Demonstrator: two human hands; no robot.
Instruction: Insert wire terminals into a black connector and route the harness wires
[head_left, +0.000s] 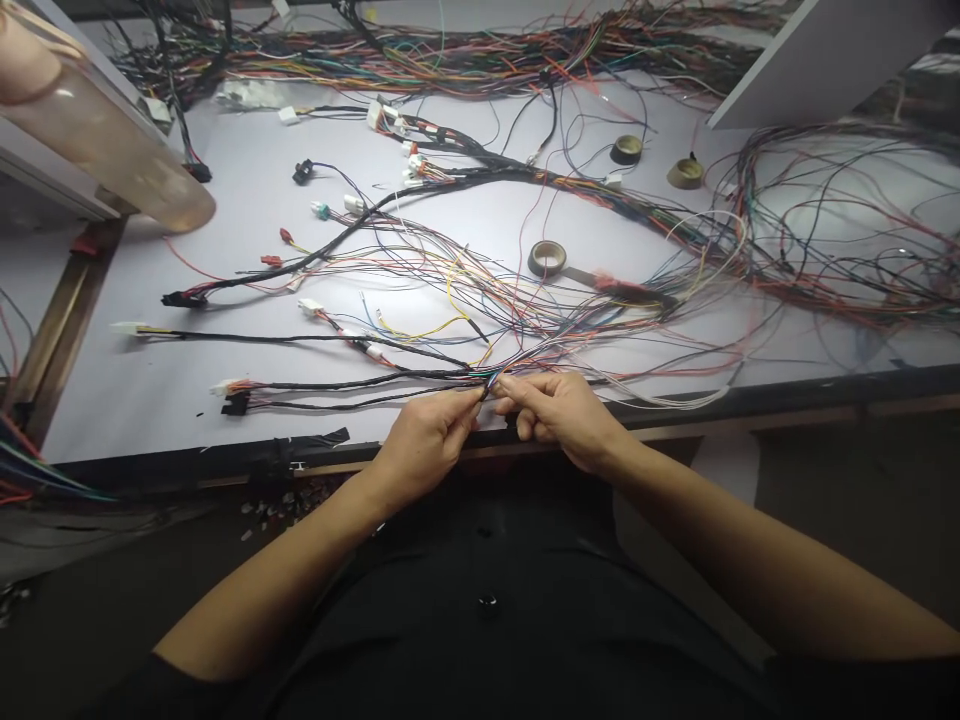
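At the table's near edge, my left hand (427, 432) is closed, thumb and fingers pinching a wire harness branch (375, 378) where its black-wrapped part meets loose coloured wires. Right beside it my right hand (559, 412) pinches the same wires, fingers curled. The fingertips hide exactly how the strands lie between them. To the left, wrapped branches run out to a white connector (223, 387) and a black connector (235, 403). Loose thin wires (525, 315) fan away above and to the right of my hands.
A tape roll (547, 258) lies above my hands, with two more rolls, one dark (627, 150) and one tan (685, 173), farther back. A thick wire bundle (465, 60) crosses the back. A translucent tube (124, 140) juts in at upper left; a white panel (825, 60) stands at right.
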